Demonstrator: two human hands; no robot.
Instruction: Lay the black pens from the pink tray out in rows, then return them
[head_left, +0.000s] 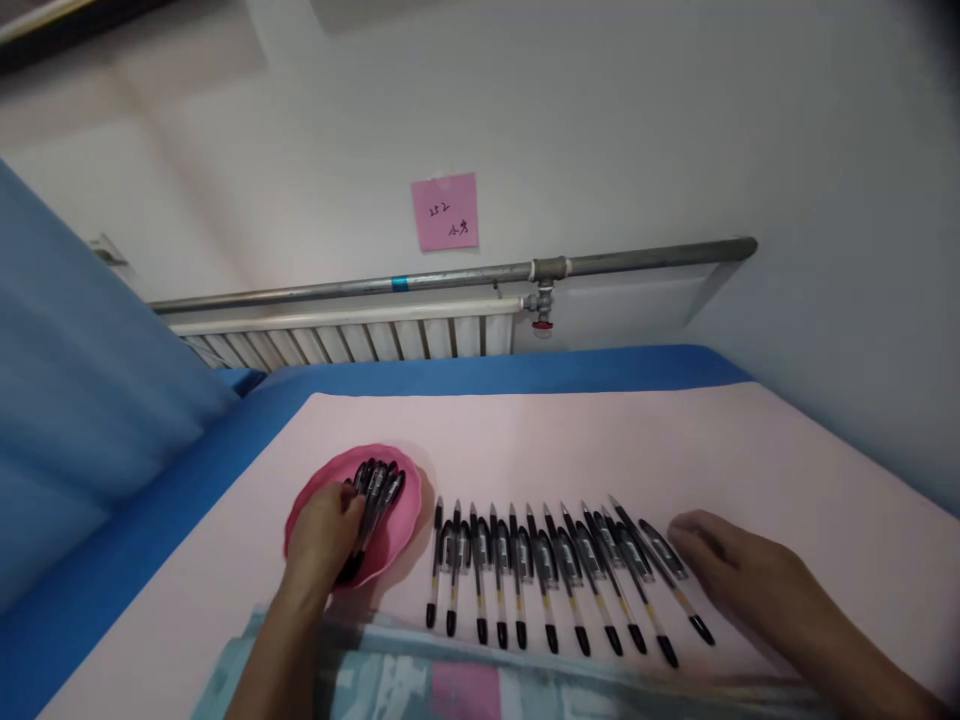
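At the left, my left hand (pixel 328 530) reaches into a pink scalloped plate (pixel 405 535), its fingers closed at the edge of a bunch of black capped pens (pixel 381 492). Part of that bunch is hidden by the hand. A row of several uncapped clear-barrelled pens (pixel 551 590) lies on the pale pink surface, tips pointing away from me. Loose black pen caps (pixel 523 553) lie among them. My right hand (pixel 731 560) is beside the rightmost cap (pixel 662 548), with loosely bent fingers and a gap at the thumb; nothing shows in it.
Pale pink sheeting (pixel 540 430) covers a blue-edged table (pixel 480 375). Patterned light-blue cloth (pixel 390 685) lies along the near edge. Behind are a radiator (pixel 390 340), a metal pipe (pixel 637 262) and a pink note (pixel 445 212). Blue fabric (pixel 82 400) hangs at left.
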